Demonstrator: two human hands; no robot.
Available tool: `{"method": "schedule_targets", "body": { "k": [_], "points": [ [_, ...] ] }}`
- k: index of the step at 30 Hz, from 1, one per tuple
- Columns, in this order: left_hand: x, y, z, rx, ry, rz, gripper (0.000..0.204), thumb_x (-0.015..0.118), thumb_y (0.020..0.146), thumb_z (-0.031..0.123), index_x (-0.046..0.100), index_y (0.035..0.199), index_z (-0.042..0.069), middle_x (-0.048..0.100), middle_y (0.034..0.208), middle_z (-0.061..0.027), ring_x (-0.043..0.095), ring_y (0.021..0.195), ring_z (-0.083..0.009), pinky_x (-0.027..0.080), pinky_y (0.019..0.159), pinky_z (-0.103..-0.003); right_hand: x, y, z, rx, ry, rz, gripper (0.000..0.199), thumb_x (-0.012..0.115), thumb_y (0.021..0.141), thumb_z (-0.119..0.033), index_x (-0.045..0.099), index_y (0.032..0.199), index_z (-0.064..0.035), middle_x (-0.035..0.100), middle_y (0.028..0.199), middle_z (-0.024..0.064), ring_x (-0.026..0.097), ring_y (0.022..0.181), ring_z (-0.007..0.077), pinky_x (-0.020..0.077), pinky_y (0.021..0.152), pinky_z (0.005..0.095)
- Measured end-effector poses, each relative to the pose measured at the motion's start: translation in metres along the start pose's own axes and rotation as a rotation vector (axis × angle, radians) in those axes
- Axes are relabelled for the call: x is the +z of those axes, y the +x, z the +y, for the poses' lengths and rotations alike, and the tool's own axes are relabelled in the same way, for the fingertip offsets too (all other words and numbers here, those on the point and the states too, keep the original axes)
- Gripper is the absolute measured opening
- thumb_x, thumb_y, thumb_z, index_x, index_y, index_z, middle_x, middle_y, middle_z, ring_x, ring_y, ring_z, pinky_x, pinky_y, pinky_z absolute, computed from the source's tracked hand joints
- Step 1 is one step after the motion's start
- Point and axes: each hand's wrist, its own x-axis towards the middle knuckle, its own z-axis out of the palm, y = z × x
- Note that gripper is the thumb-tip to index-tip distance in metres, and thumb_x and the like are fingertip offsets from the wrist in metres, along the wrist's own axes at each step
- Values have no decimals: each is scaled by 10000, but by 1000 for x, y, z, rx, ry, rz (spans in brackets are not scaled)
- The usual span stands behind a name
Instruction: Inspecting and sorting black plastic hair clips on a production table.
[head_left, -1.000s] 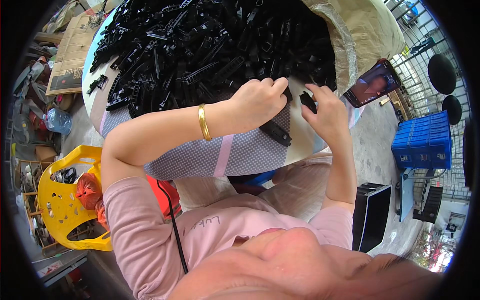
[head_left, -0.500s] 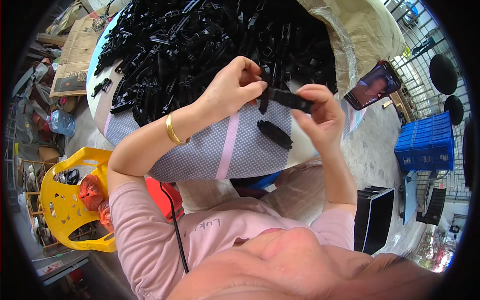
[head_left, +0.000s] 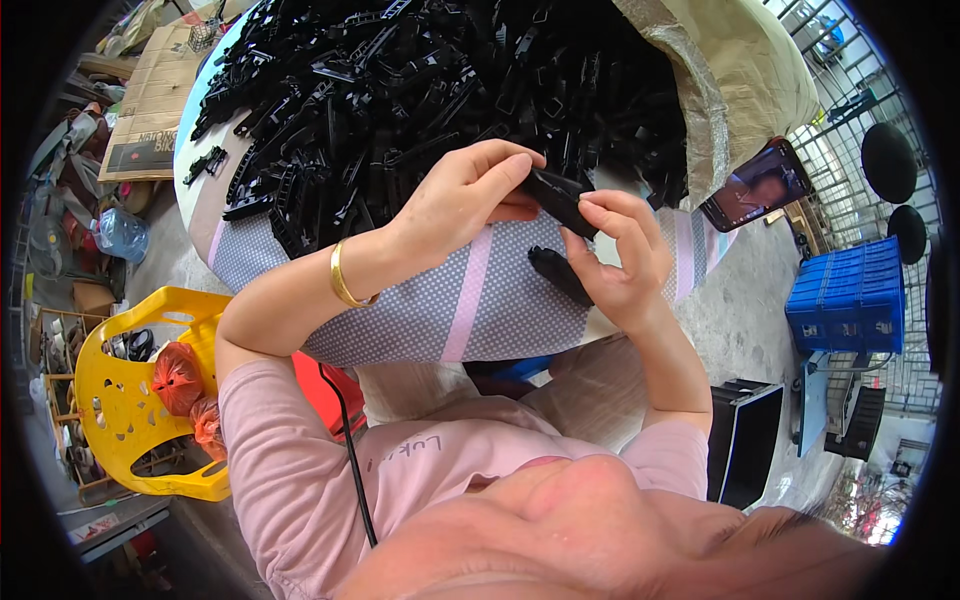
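A long black plastic piece (head_left: 558, 198) is held slantwise above the bench (head_left: 390, 312), its far left end higher in view than its near right end. The left hand (head_left: 475, 190) pinches the far left end between thumb and fingers; the right hand (head_left: 622, 258) pinches the near right end with thumb and forefinger. Just nearer, a second black piece (head_left: 556, 272) lies on the dotted grey cloth, partly hidden by the right hand. Beyond the hands a heap of black parts (head_left: 370, 110) spreads over the far side of the bench, with a small black part (head_left: 207, 164) apart at its left. A gold bangle (head_left: 343, 272) circles the left wrist. At the far right, a pale sack (head_left: 755, 75) borders the heap, and a phone (head_left: 757, 188) with a lit screen leans by the bench edge. Farther right sits a blue crate (head_left: 846, 298); near left, a yellow chair (head_left: 120, 400) bears red bags (head_left: 177, 380).
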Motion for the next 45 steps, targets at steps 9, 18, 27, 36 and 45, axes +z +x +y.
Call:
{"method": "schedule_targets", "body": {
  "k": [9,18,27,36,45],
  "points": [
    [2,-5,6,94,346,-111,336,666,800,-27,575,1124,-45,645,980,-78,621,891,-105,520,813,-233,-11,10,-3,5,-1,-104,420,781,637,-33,614,1022,-28,632,1005,137,631,906,257,487,796,332],
    [9,-7,-9,353,447,-60,283,714,754,9,638,1026,4,661,791,-75,591,685,-81,505,642,-240,-17,4,-3,337,88,-322,387,781,645,-123,664,1002,-29,675,876,106,638,814,224,468,735,309],
    [1,1,13,355,718,-112,450,717,726,-35,565,1147,8,552,1134,-84,577,903,-145,538,739,-255,-31,6,12,389,44,-481,331,759,673,-145,664,963,-15,640,813,109,586,726,222,440,637,308],
    [-31,24,10,485,1606,132,467,692,771,156,522,1165,-27,613,921,-135,551,922,-288,469,835,-361,-24,9,31,310,-184,-386,271,697,760,-154,652,982,-5,638,933,119,584,816,233,466,665,321],
    [-34,21,21,350,893,191,416,524,841,-13,473,1252,-41,627,1036,-127,641,934,-217,520,830,-319,-23,9,36,354,-328,-400,433,640,710,-59,570,1136,-29,638,888,126,604,756,268,488,701,345]
  ]
}}
